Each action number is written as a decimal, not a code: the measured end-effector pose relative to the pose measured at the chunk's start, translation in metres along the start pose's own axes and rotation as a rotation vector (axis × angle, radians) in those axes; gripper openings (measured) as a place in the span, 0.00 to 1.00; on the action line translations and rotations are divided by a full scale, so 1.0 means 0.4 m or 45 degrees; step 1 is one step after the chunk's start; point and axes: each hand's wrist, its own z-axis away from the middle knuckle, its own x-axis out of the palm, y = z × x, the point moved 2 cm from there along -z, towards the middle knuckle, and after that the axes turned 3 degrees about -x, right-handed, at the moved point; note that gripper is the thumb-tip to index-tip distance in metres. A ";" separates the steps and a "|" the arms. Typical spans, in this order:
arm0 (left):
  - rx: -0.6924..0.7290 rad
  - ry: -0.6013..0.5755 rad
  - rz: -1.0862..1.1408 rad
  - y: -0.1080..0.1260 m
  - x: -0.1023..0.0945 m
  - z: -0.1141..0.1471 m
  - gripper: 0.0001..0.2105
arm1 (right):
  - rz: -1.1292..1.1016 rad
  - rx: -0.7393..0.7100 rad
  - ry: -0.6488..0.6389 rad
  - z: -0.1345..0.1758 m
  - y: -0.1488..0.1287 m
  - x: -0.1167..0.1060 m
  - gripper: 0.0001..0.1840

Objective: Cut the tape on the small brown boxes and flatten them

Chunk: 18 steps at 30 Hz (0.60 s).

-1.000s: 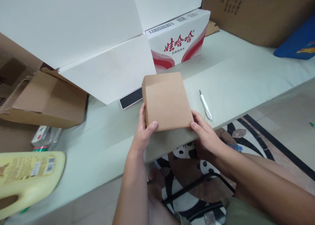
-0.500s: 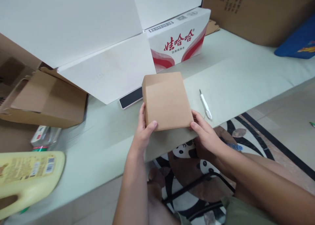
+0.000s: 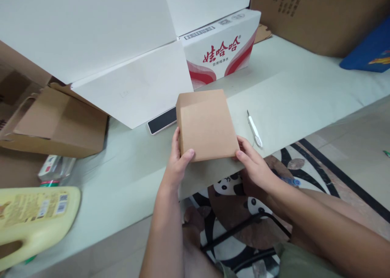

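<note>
A plain brown cardboard box (image 3: 207,126) is gripped between both hands near the front of the table. My left hand (image 3: 178,158) is closed on its front left corner, thumb on the top face and fingers along the left side. At the front right corner, my right hand (image 3: 251,160) grips with the thumb on the edge; some fingertips are hidden behind the box. A white craft knife (image 3: 254,130) with its blade out lies just right of the box. Partly covered by the box's left side is a flat device with a dark face (image 3: 163,121).
White boxes (image 3: 134,85) and a red-and-white printed carton (image 3: 221,50) line the back. Brown cartons (image 3: 61,123) stand left, beside a yellow jug (image 3: 39,221). A large brown carton (image 3: 310,18) and a blue object (image 3: 370,50) are at the right. The table's front edge runs below my hands.
</note>
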 end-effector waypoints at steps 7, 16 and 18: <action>-0.006 0.006 0.000 -0.001 0.002 0.001 0.45 | 0.033 -0.004 0.010 0.001 -0.002 0.000 0.34; -0.025 0.033 0.022 -0.001 0.003 -0.001 0.45 | 0.033 -0.026 0.019 0.001 -0.001 0.004 0.35; -0.023 0.036 0.020 0.000 0.003 -0.001 0.45 | 0.036 -0.021 0.028 0.001 -0.001 0.005 0.36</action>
